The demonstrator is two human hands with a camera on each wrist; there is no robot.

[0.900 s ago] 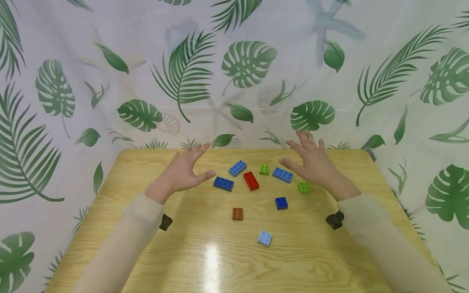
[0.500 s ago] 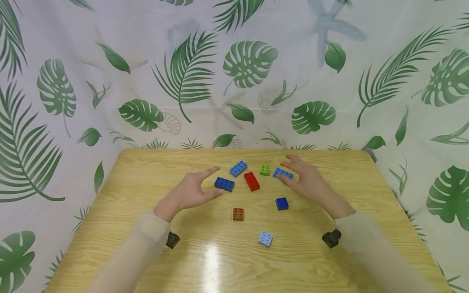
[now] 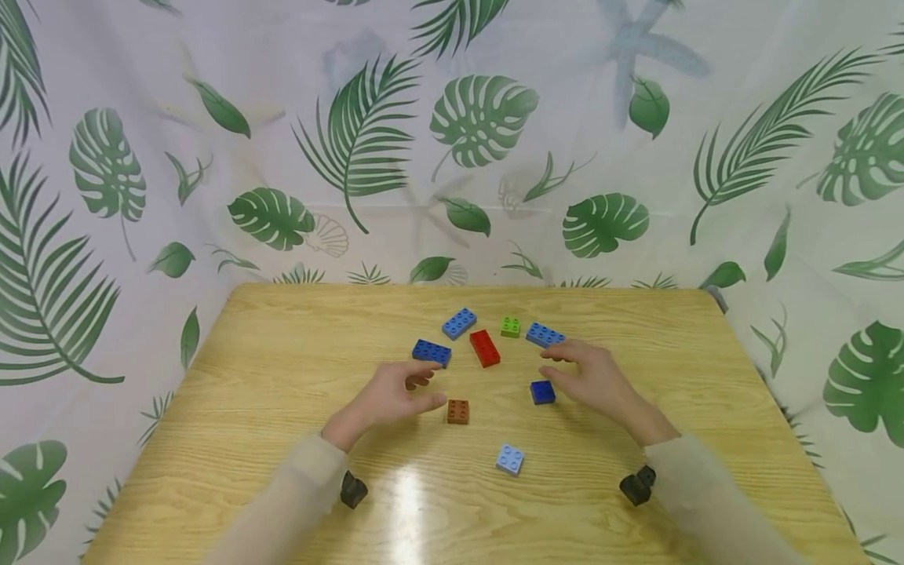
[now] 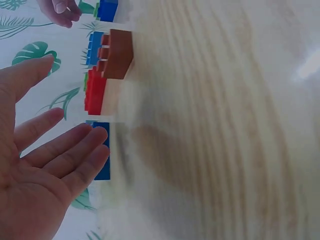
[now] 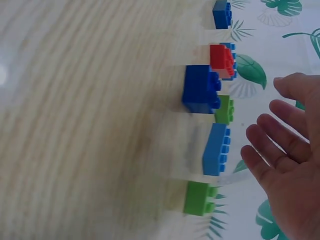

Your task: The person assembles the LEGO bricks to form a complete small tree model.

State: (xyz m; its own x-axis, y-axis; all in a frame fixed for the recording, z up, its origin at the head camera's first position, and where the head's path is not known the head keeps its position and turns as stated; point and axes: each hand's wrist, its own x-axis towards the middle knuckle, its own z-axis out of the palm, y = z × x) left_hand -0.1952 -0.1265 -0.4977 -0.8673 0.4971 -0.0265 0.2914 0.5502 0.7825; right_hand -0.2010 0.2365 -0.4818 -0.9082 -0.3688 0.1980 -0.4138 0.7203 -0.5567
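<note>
My left hand [image 3: 395,396] hovers over the table with nothing in it, its thumb tip just left of the brown brick [image 3: 457,412] in the head view. Beyond its fingers lies a dark blue long brick [image 3: 431,352]. On the other side my right hand [image 3: 593,380] is also bare, fingers extended, above and right of the small blue brick [image 3: 542,392]. It partly covers a lighter blue long brick [image 3: 544,334]. A green brick [image 5: 197,198] shows in the right wrist view but is hidden behind that hand in the head view.
A red brick [image 3: 484,348], another blue long brick [image 3: 459,323] and a second green brick [image 3: 510,327] lie toward the back. Nearer the front sits a light blue brick [image 3: 510,460]. A leaf-print cloth [image 3: 452,141] hangs behind the wooden table [image 3: 282,329].
Both hands have come down and back from the far side, drawing closer together. One green brick has become hidden behind the right hand. The bricks have not moved.
</note>
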